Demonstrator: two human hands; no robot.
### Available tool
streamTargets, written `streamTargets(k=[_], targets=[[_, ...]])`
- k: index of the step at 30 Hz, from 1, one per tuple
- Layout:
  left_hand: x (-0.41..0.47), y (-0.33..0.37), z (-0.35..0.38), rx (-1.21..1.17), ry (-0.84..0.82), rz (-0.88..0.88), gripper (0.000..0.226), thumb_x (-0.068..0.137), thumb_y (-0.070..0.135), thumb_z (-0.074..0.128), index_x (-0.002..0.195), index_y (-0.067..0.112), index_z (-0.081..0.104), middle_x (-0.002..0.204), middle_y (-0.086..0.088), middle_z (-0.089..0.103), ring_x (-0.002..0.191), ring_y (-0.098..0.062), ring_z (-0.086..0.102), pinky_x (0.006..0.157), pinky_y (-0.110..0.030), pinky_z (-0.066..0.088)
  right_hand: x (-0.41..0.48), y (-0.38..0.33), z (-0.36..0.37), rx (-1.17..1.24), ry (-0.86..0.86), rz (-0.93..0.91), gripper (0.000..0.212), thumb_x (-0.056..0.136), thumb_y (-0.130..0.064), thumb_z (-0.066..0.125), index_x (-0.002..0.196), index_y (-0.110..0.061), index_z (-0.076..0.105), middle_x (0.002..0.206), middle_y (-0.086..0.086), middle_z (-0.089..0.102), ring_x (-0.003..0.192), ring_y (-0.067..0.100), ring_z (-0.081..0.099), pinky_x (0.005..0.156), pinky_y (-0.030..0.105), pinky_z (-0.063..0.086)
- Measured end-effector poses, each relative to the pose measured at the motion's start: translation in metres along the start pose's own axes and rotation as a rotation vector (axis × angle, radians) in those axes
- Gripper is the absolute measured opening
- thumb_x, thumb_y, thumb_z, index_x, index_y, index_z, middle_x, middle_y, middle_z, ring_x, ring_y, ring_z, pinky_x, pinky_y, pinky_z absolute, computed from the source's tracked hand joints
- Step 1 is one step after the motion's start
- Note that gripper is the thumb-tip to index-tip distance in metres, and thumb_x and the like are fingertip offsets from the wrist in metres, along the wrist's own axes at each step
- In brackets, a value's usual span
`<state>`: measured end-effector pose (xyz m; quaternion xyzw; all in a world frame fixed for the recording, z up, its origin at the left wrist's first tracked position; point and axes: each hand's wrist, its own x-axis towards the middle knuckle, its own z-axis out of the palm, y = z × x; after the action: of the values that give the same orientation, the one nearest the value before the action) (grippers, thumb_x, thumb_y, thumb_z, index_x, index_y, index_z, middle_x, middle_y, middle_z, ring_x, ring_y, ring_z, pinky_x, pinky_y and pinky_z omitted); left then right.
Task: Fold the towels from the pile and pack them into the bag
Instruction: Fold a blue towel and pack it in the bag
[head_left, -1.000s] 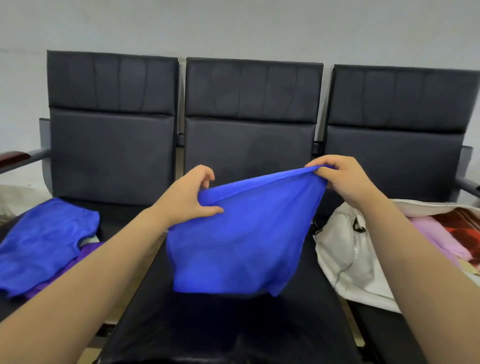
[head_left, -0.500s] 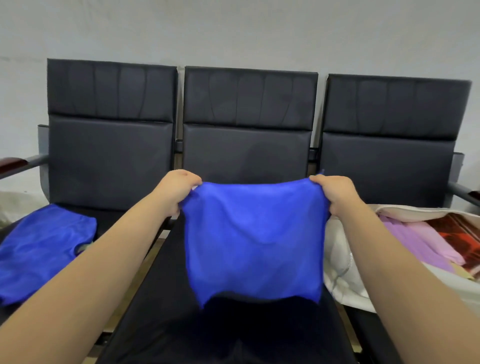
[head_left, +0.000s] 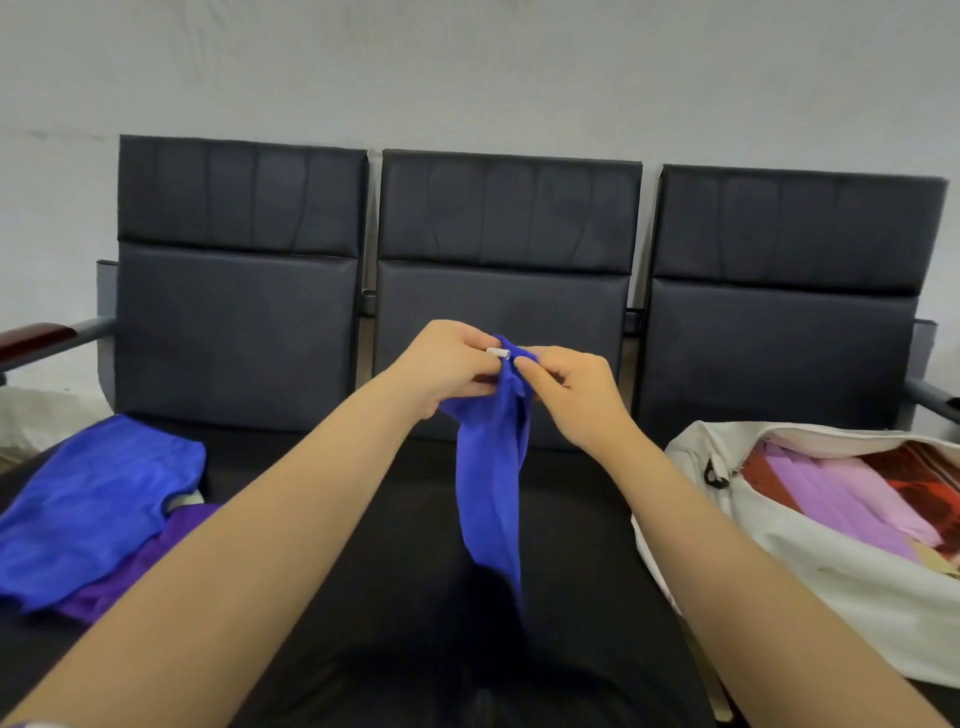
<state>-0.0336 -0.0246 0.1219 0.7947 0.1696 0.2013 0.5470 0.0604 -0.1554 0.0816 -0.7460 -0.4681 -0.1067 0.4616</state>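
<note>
At 8 o'clock, on the left seat of a black bench (head_left: 239, 332), lies the pile: a crumpled blue cloth (head_left: 98, 499) on top of a purple one (head_left: 140, 577). Near the centre, the left hand (head_left: 447, 371) and right hand (head_left: 569, 395) meet, knuckles almost touching. Both have their fingers curled and pinch the top edge of a blue towel (head_left: 491, 483), gathered narrow between them. The towel hangs straight down toward 6 o'clock over the middle seat (head_left: 395, 597). A small white tag (head_left: 498, 353) sticks out at its top edge by the left fingertips; it is too small to read. At 4 o'clock, on the right seat, a white bag (head_left: 810, 613) lies unzipped, holding folded pink towels (head_left: 841, 499) and a red one (head_left: 914, 483).
</note>
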Motion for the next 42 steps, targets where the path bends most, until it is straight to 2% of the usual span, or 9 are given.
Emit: streamTargets(k=[7, 14, 16, 19, 22, 27, 30, 34, 42], targets=[[0.009, -0.011, 0.007, 0.523, 0.198, 0.314, 0.02, 0.087, 0.035, 0.065, 0.08, 0.016, 0.065, 0.068, 0.002, 0.061, 0.063, -0.012, 0.058, 0.061, -0.026, 0.05, 0.001, -0.007, 0.002, -0.012, -0.035, 0.032, 0.02, 0.089, -0.027, 0.067, 0.106, -0.016, 0.069, 0.086, -0.008, 0.065, 0.078, 0.001, 0.06, 0.068, 0.009, 0.044], [0.008, -0.049, -0.021, 0.663, -0.292, 0.229, 0.032, 0.083, 0.037, 0.071, 0.095, 0.008, 0.068, 0.11, -0.002, 0.057, 0.099, -0.017, 0.057, 0.089, -0.035, 0.048, 0.009, -0.01, -0.032, 0.485, 0.233, 0.284, 0.027, 0.093, -0.02, 0.062, 0.07, -0.007, 0.06, 0.064, 0.0, 0.059, 0.06, 0.008, 0.054, 0.057, 0.022, 0.044], [0.005, -0.055, -0.025, 0.488, -0.179, 0.263, 0.028, 0.086, 0.033, 0.067, 0.091, 0.005, 0.066, 0.096, -0.006, 0.062, 0.087, -0.021, 0.061, 0.087, -0.044, 0.05, 0.012, -0.008, -0.044, 0.466, 0.217, 0.335, 0.028, 0.093, -0.024, 0.063, 0.076, -0.002, 0.062, 0.07, 0.005, 0.058, 0.066, 0.014, 0.055, 0.061, 0.025, 0.044], [0.008, -0.044, -0.032, 0.195, 0.036, 0.317, 0.022, 0.092, 0.024, 0.061, 0.088, 0.004, 0.07, 0.092, -0.01, 0.066, 0.085, -0.021, 0.063, 0.08, -0.034, 0.052, 0.016, 0.003, -0.053, 0.399, 0.159, 0.429, 0.018, 0.09, -0.023, 0.067, 0.075, -0.012, 0.065, 0.079, 0.0, 0.066, 0.076, 0.015, 0.063, 0.067, 0.024, 0.051], [0.013, -0.029, -0.035, 0.185, 0.081, 0.357, 0.01, 0.088, 0.02, 0.067, 0.086, 0.012, 0.074, 0.088, -0.005, 0.071, 0.088, -0.02, 0.067, 0.083, -0.035, 0.055, 0.021, 0.01, -0.057, 0.404, 0.16, 0.493, 0.008, 0.085, -0.022, 0.072, 0.084, -0.015, 0.068, 0.091, 0.001, 0.069, 0.088, 0.017, 0.066, 0.075, 0.029, 0.055], [0.016, -0.021, -0.039, 0.038, 0.187, 0.402, 0.018, 0.078, 0.006, 0.076, 0.085, 0.014, 0.062, 0.079, -0.003, 0.069, 0.078, -0.015, 0.067, 0.078, -0.03, 0.056, 0.02, 0.013, -0.071, 0.472, 0.112, 0.49, 0.017, 0.083, -0.016, 0.074, 0.084, -0.005, 0.062, 0.074, 0.002, 0.061, 0.054, 0.01, 0.046, 0.044, 0.019, 0.034], [0.018, -0.018, -0.047, 0.076, 0.14, 0.381, 0.024, 0.082, 0.012, 0.073, 0.103, 0.018, 0.063, 0.078, -0.005, 0.072, 0.077, -0.014, 0.069, 0.079, -0.027, 0.052, 0.016, 0.018, -0.081, 0.548, -0.009, 0.425, 0.012, 0.088, -0.015, 0.068, 0.088, -0.005, 0.062, 0.068, 0.0, 0.054, 0.049, 0.007, 0.036, 0.041, 0.016, 0.028], [0.026, -0.009, -0.051, 0.226, 0.133, 0.288, 0.006, 0.085, 0.02, 0.071, 0.088, 0.015, 0.07, 0.073, 0.001, 0.068, 0.05, -0.008, 0.05, 0.059, -0.02, 0.045, 0.022, 0.02, -0.086, 0.602, -0.086, 0.442, 0.01, 0.092, -0.016, 0.062, 0.096, -0.008, 0.066, 0.07, 0.0, 0.055, 0.047, 0.006, 0.04, 0.044, 0.015, 0.035], [0.05, 0.007, -0.04, 0.047, 0.213, 0.111, 0.014, 0.09, 0.024, 0.065, 0.092, 0.011, 0.065, 0.057, 0.0, 0.052, 0.04, -0.006, 0.042, 0.041, -0.017, 0.037, 0.048, 0.022, -0.08, 0.545, 0.002, 0.484, 0.007, 0.095, -0.021, 0.059, 0.093, -0.014, 0.061, 0.075, -0.001, 0.062, 0.044, 0.006, 0.045, 0.043, 0.015, 0.038]])
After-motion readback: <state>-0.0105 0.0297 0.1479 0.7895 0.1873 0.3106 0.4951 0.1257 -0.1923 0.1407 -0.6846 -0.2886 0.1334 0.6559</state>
